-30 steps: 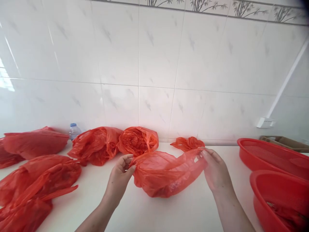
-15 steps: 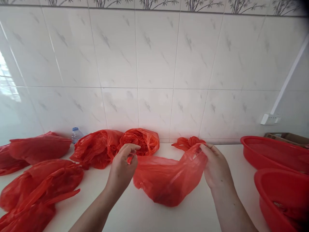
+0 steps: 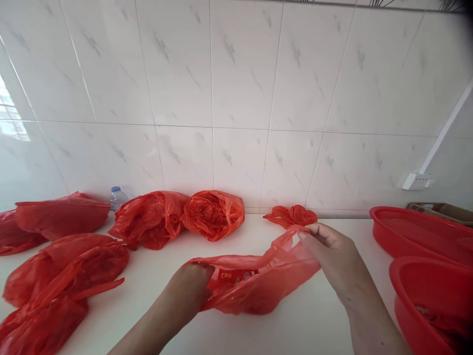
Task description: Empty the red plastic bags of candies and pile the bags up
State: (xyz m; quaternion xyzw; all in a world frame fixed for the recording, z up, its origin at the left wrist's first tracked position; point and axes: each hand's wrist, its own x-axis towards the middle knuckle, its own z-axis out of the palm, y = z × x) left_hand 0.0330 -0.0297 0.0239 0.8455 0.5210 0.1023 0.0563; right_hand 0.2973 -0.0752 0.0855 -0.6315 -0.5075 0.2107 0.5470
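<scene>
Our right grip point(image 3: 335, 250) pinches a corner of the thin, crumpled red plastic bag point(image 3: 254, 297) to its left, probably to hold the mouth open for our left grip point(image 3: 194, 282), inside, whose hold we cannot tell

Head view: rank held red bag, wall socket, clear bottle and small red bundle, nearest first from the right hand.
1. Held red bag: in the right hand.
2. Small red bundle: just beyond.
3. Wall socket: to the right.
4. Clear bottle: far left.

The red bag point(image 3: 258, 296) hides the left hand's fingers; the nearer basin point(image 3: 402, 305), at four o'clock, is cut off.
</scene>
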